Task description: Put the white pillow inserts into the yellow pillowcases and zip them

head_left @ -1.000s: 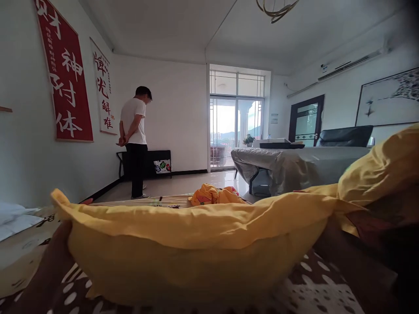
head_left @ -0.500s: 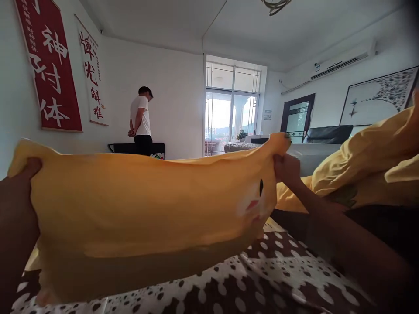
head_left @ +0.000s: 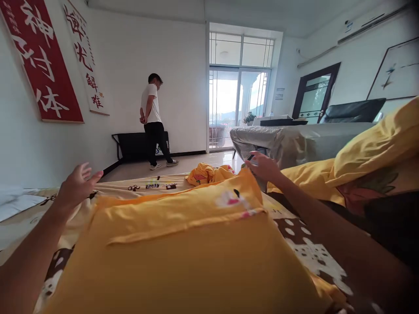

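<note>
A yellow pillow [head_left: 196, 266] with a printed white face near its far right corner lies on the patterned bedding in front of me. A loose flap of its cover crosses the far part. To the left of the pillow's far left corner, my left hand [head_left: 78, 185] is raised, empty, with fingers apart. My right hand [head_left: 263, 166] is just above and beside the far right corner, fingers stretched out and apart from the cloth. A small dark spot shows at its fingertips; I cannot make out what it is.
Brown and cream bedding [head_left: 314, 250] spreads underneath. A crumpled orange-yellow cloth [head_left: 209, 173] lies at the far edge, and more yellow bedding [head_left: 376, 144] is heaped at right. Beyond stand a person [head_left: 151, 109], a plastic-covered table [head_left: 294, 139] and a glass door [head_left: 238, 100].
The pillow has come down from a raised, stretched position onto the bedding. Both hands have let go of its corners. The view has tilted down, and the person has stepped.
</note>
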Tool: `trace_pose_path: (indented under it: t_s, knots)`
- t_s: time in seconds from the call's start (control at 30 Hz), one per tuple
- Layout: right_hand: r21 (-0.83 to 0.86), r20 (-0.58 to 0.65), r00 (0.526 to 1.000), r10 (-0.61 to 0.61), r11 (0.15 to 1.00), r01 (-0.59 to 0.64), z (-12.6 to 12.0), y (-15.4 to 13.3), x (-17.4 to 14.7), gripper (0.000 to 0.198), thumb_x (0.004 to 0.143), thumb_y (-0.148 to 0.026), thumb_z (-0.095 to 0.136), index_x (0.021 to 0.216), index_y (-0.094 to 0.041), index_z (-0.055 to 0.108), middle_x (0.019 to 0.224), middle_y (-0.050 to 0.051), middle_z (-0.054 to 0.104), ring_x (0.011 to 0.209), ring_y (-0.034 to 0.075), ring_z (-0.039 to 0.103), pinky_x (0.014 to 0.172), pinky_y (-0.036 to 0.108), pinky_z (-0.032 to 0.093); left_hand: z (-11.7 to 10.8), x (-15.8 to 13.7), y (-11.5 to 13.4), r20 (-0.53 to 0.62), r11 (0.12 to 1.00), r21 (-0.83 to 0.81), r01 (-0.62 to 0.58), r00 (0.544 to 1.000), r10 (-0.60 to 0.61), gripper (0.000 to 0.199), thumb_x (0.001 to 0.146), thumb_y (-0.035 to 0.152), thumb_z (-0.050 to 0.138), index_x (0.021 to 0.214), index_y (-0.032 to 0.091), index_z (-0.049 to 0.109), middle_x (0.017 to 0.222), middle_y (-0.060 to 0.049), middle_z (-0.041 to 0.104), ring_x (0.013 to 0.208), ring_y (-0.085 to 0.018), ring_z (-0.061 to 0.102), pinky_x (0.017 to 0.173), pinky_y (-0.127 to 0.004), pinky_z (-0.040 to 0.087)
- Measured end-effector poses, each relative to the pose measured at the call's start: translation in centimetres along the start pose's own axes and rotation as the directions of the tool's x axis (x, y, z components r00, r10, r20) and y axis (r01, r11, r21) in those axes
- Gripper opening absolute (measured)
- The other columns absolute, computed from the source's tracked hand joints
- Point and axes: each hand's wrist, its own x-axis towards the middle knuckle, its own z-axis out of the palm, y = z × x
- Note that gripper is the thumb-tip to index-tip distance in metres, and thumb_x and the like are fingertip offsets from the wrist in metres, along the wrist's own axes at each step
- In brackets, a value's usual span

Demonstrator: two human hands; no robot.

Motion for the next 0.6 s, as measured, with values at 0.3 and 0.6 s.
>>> trace_pose_path:
  t_s: [0.3,0.6]
  knots:
    - [0.048,0.137,0.740,-0.659,0.750,0.659,2.6,-9.8,-3.7,0.050,0.096,-0.050,0.026,0.135,-0.024,0.043,0.146,0.009,0.038,0.136,0.024,0.030,0.108,0.049,0.020,0.5,-2.0,12.6,0.435,0.930,-0.004,-0.367,0.837,0.332,0.074,0.079,0.065,0.040,0.143,0.032,0.027,0.148,0.001,0.037,0.130,-0.027,0.042,0.107,-0.045,0.031]
    - [0.300,0.460,0.701,-0.546,0.838,0.456,15.9,-9.7,-8.4,0.062,0.094,-0.059,0.019,0.135,-0.021,0.044,0.141,0.011,0.045,0.134,0.026,0.034,0.106,0.046,0.026,17.0,-12.4,11.1,0.643,0.909,0.005,-0.416,0.698,0.316,0.051,0.092,0.035,0.026,0.130,0.013,0.051,0.139,-0.013,0.048,0.132,-0.025,0.041,0.109,-0.043,0.029]
